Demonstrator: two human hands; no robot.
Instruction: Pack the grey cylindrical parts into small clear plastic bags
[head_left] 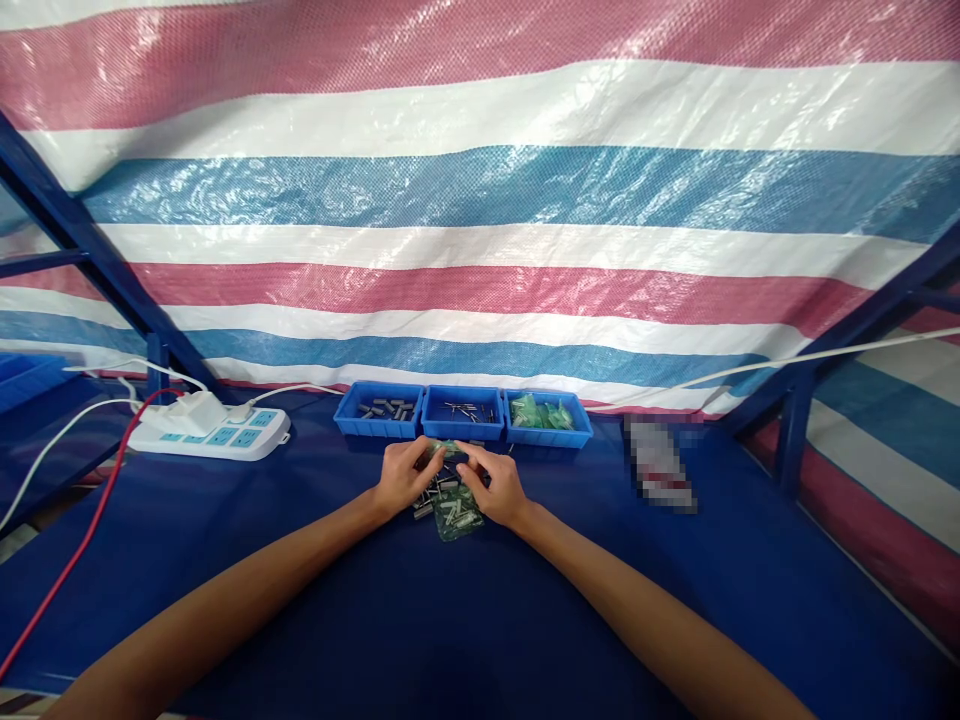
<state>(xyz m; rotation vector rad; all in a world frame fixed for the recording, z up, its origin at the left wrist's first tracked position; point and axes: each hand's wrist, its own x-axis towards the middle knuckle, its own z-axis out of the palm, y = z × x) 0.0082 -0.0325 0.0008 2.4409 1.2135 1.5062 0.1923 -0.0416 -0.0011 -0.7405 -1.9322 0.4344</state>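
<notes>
Left hand, right hand: fingers nearly together, both pinching greenish plastic over table. Bag with metal bits inside just below (can't tell if same piece as pinched plastic), loose pins beside it. Behind, row of blue bins. Power strip off left.

Small metal parts partly hidden behind the fingers, left-edge blue bin cut off, pixelated object unidentifiable
</notes>
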